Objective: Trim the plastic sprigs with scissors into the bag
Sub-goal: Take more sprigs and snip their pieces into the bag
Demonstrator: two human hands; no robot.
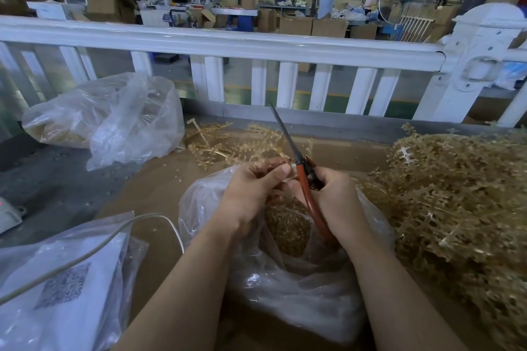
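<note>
Over the open bag (285,279), the left hand (251,191) pinches a small pale sprig (288,169) between thumb and fingertips, right at the bag's far rim. Just right of it the scissors (296,159) point up and away, blades together, their pivot touching the sprig. The right hand (333,196) is curled round the red handles, with uncut sprigs heaped right of the bag (456,194).

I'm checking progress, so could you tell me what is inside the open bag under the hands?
The open bag holds a heap of golden trimmed pieces; its depth is hidden by crumpled plastic.
</note>
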